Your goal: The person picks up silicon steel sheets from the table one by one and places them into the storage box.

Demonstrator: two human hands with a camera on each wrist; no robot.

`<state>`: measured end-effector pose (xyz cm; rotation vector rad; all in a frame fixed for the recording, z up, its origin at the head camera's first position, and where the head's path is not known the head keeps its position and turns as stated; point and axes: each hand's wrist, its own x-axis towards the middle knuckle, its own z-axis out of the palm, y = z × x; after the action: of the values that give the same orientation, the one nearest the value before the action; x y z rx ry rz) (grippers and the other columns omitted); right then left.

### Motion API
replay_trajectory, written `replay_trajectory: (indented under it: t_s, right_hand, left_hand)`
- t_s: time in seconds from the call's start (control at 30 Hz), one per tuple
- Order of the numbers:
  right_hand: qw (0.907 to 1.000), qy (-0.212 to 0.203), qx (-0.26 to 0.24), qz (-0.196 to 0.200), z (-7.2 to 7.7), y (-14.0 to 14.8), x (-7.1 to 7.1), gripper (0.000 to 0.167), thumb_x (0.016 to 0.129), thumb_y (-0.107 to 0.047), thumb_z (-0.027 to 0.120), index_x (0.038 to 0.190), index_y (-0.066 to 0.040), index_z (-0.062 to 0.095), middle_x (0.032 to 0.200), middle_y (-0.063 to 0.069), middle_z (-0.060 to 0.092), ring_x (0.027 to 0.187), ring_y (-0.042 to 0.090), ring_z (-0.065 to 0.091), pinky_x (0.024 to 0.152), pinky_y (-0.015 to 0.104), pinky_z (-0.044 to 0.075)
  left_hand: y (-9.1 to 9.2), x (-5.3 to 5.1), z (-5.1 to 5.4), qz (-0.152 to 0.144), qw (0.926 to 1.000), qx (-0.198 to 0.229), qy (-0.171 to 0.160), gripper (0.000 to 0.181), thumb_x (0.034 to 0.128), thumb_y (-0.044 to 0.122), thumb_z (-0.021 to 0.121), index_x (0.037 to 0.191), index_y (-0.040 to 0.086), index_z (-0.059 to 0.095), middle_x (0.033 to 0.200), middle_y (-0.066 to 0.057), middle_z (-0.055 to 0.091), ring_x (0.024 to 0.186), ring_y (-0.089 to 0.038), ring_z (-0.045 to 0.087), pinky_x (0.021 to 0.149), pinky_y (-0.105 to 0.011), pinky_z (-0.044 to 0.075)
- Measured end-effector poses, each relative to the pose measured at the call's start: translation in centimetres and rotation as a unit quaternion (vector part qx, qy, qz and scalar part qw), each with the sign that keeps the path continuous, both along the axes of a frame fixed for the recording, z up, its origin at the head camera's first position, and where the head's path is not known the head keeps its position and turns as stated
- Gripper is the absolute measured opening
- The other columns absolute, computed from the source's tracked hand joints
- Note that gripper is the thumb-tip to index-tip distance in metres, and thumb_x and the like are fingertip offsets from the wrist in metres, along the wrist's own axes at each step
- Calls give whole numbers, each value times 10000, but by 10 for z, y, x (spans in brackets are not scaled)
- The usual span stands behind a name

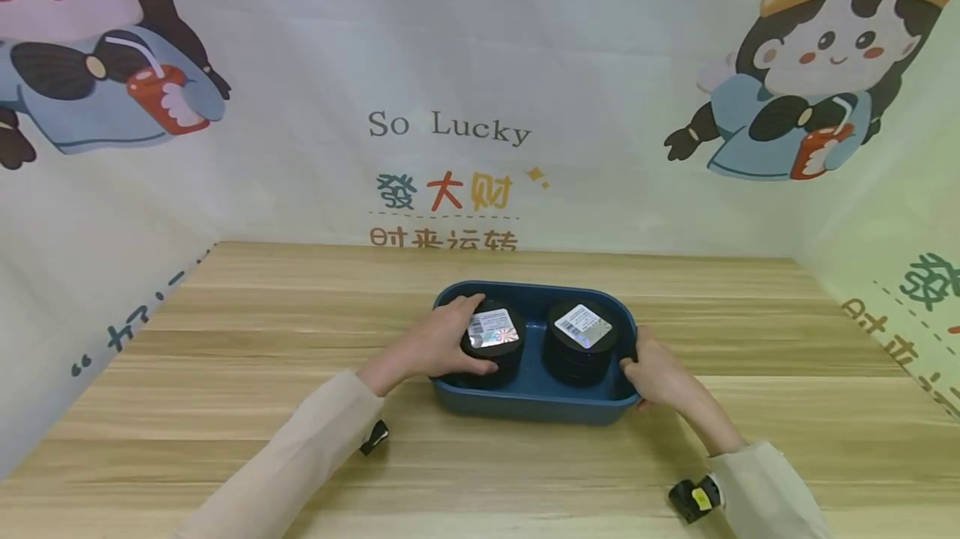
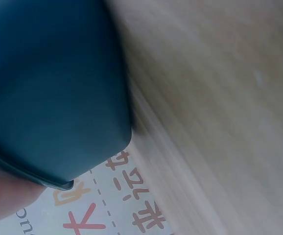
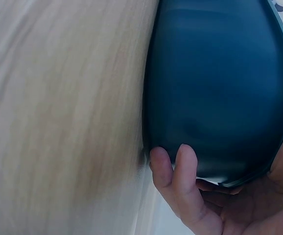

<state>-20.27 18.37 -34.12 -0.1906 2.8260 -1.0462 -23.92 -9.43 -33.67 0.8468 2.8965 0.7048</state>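
A dark blue oblong plastic bin [image 1: 525,408] stands on the wooden table, long side facing me. Inside it are two round black containers, the left one [image 1: 492,329] and the right one [image 1: 582,327], each with a white and shiny label on top. My left hand [image 1: 437,345] reaches over the bin's left end, its thumb and fingers spread around the left container's sides. At the other end, my right hand [image 1: 662,368] grips the bin's rim, thumb inside. The right wrist view shows two fingertips [image 3: 185,156] against the bin's outer wall. The left fingers' undersides are hidden.
A printed cloth [image 1: 600,189] with cartoon figures and lettering hangs behind the table [image 1: 262,314] and along both sides. Small black devices sit at the cuffs, one beside the left sleeve [image 1: 375,436] and one beside the right sleeve [image 1: 692,499].
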Motion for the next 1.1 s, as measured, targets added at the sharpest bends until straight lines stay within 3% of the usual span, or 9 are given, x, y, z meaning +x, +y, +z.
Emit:
replay_trajectory:
  t_s: [0.13,0.4,0.67,0.83,0.97,1.1]
  right_hand:
    - [10000,14,-13,-20,0,0,-1,334,833,19,393,1115,165,290,860,361,496,415,207,549,397,301,462]
    - [9999,-11,-165,-4,-2,3,-1,353,853,-32,394,1133,167,314,900,353,508,429,214,554,402,311,465]
    - [9970,-170,-708,256,-4,12,-2,413,934,-207,391,1125,159,383,874,248,560,608,226,601,462,334,495]
    - [9936,-313,-934,549,-2,21,0,533,961,-312,340,1190,169,364,978,274,570,728,241,617,550,340,512]
    - [9917,-350,-1025,695,0,31,6,523,967,-325,320,1184,146,388,1030,244,536,804,251,606,658,350,510]
    - [9956,100,-630,690,0,38,15,497,965,-342,318,1201,80,433,1106,223,537,922,292,576,719,370,492]
  left_hand:
    - [0,1,0,34,10000,1,50,919,688,383,736,1351,-47,266,1306,-208,393,1087,-299,467,890,-430,397]
    - [-4,3,-5,-90,9977,407,536,920,669,375,754,1350,-24,281,1323,-202,350,1119,-302,436,903,-429,392]
    - [-17,10,-4,-186,9922,957,774,745,732,261,717,1294,-60,351,1294,-231,406,1173,-347,411,948,-458,342]
    - [-34,17,-4,133,9906,1187,666,639,817,256,632,1302,-53,353,1303,-221,420,1199,-347,395,960,-461,326]
    - [-53,23,-7,391,9863,1462,655,557,864,228,573,1288,-68,368,1286,-231,436,1190,-358,401,951,-472,331]
    - [-74,31,-7,607,9846,1498,671,512,894,197,525,1276,-103,362,1268,-270,435,1170,-391,408,940,-486,336]
